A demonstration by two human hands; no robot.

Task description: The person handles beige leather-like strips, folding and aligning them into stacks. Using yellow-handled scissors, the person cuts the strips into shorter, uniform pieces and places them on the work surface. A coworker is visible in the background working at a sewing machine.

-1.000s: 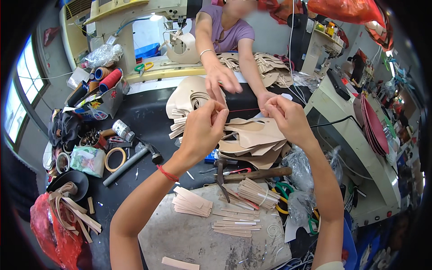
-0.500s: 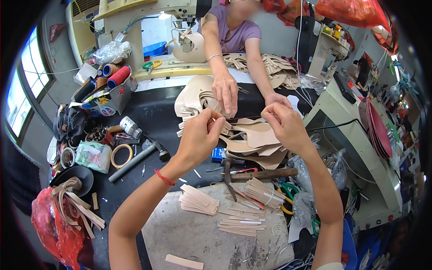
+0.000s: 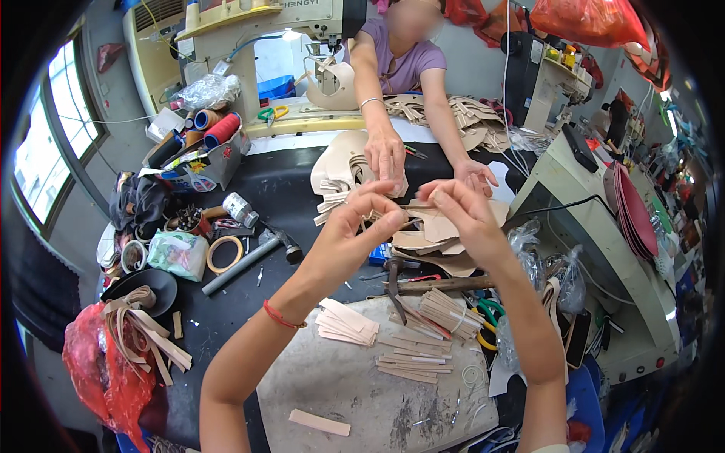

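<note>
My left hand (image 3: pixel 361 228) is raised above the black table, its fingers curved and thumb apart from them; I see nothing in it. Close beside it, my right hand (image 3: pixel 464 214) has thumb and fingertips drawn together, and whatever they hold is too small to make out. Below and beyond both hands lie stacked beige cut leather pieces (image 3: pixel 434 230). Another beige pile (image 3: pixel 337 167) sits farther left, under the right hand of a person opposite (image 3: pixel 387 155). That person's other hand (image 3: pixel 476 177) is palm up, fingers spread, just beyond my right hand.
Bundles of beige strips (image 3: pixel 347 322) lie on a grey work board (image 3: pixel 302 385), with a hammer (image 3: pixel 394 291) at its far edge. Left are a grey rod (image 3: pixel 240 266), a tape roll (image 3: pixel 224 255) and a box of thread spools (image 3: pixel 219 162). A sewing machine (image 3: pixel 302 23) stands behind.
A thin red thread stretched between my hands no longer shows. My hands have come closer together, and my left fingers have loosened. The opposite person's palm-up hand has opened.
</note>
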